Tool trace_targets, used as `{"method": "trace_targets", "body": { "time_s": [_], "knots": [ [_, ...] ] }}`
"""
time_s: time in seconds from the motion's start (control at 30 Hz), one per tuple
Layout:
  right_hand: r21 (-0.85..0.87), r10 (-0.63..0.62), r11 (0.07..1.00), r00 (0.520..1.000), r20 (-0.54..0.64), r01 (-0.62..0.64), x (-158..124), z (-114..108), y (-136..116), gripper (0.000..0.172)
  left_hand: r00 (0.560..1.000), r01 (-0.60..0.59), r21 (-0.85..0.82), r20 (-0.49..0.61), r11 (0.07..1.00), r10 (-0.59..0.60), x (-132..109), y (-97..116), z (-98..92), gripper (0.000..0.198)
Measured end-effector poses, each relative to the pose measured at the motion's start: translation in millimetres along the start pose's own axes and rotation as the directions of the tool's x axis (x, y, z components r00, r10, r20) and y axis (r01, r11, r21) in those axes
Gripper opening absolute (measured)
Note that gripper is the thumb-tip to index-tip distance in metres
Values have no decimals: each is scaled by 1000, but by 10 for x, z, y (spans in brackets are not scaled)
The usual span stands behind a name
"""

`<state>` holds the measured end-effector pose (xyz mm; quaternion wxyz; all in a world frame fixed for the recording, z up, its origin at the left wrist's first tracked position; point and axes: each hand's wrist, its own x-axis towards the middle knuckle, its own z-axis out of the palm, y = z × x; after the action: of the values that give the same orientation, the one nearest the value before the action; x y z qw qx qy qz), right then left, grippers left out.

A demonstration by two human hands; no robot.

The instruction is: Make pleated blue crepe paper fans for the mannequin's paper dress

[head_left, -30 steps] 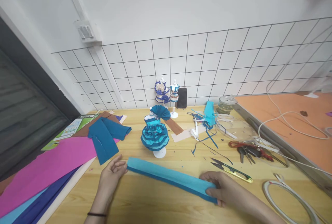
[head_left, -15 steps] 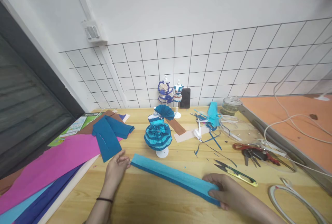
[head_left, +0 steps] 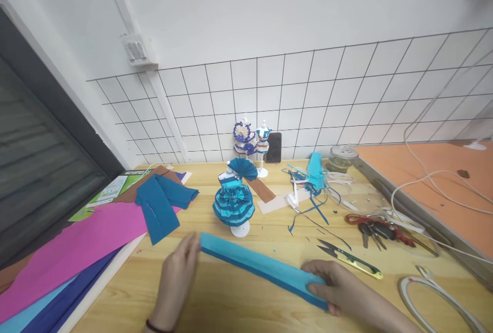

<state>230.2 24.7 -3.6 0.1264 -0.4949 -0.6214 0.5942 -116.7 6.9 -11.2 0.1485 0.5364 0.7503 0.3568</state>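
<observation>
A long crepe paper strip (head_left: 258, 263), light blue with a darker blue lower edge, stretches slantwise above the table front. My right hand (head_left: 327, 284) pinches its right end, thumb on top and fingers behind. At the strip's left end is my left hand (head_left: 179, 269), slightly blurred, its fingertips closed together on the corner. Just beyond the strip stands a small dress form (head_left: 234, 202) wearing a tiered blue paper skirt, with a pleated dark teal paper fan (head_left: 243, 168) at its top.
Coloured crepe sheets (head_left: 88, 235) and a folded teal piece (head_left: 157, 209) lie at left. Two more dress forms (head_left: 263, 143) and a phone (head_left: 274, 147) stand behind. To the right are paper scraps (head_left: 316, 173), thread snips (head_left: 350, 258), keys (head_left: 373, 233), a glass jar (head_left: 342, 157) and a tape roll (head_left: 439, 302).
My left hand has moved slightly right, its fingers closing at the strip's left end. The strip's left end has shifted a little right and down; my right hand has barely moved.
</observation>
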Motion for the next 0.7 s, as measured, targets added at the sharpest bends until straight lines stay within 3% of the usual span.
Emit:
{"method": "trace_targets", "body": {
  "time_s": [0.07,0.1,0.17,0.2,0.23,0.33,0.4,0.47,0.53,0.63,0.7],
  "knots": [
    [2,-11,1000,1000,-1,11,4,0,3,6,963,-270,138,59,953,264,-237,105,155,28],
    [3,-18,1000,1000,-3,18,4,1,5,6,903,-428,178,106,886,415,-352,147,243,28],
    [-3,-22,1000,1000,-9,22,4,3,15,8,740,-672,225,174,705,650,-545,208,407,27],
    [-13,-19,1000,1000,-13,19,4,5,24,10,681,-731,252,217,634,699,-615,230,472,28],
    [-28,-14,1000,1000,-19,14,7,4,36,11,651,-757,283,248,589,717,-666,248,520,32],
    [-94,-10,996,999,-41,6,22,-17,99,16,659,-749,364,321,554,680,-720,298,576,38],
    [-198,-3,980,990,-143,-26,25,-43,145,21,677,-734,393,356,554,644,-709,328,569,38],
    [-349,-45,935,952,-303,-67,3,-53,165,27,686,-727,404,382,556,619,-694,352,562,36],
    [-493,-176,868,893,-415,-57,-45,-13,138,28,695,-719,413,393,560,602,-686,368,571,34],
    [-643,-415,759,836,-359,100,-114,178,39,27,709,-704,430,388,565,588,-687,373,604,32],
    [-712,-486,675,843,-230,195,-119,352,-14,27,713,-700,440,379,563,590,-686,369,621,31]
  ]
}}
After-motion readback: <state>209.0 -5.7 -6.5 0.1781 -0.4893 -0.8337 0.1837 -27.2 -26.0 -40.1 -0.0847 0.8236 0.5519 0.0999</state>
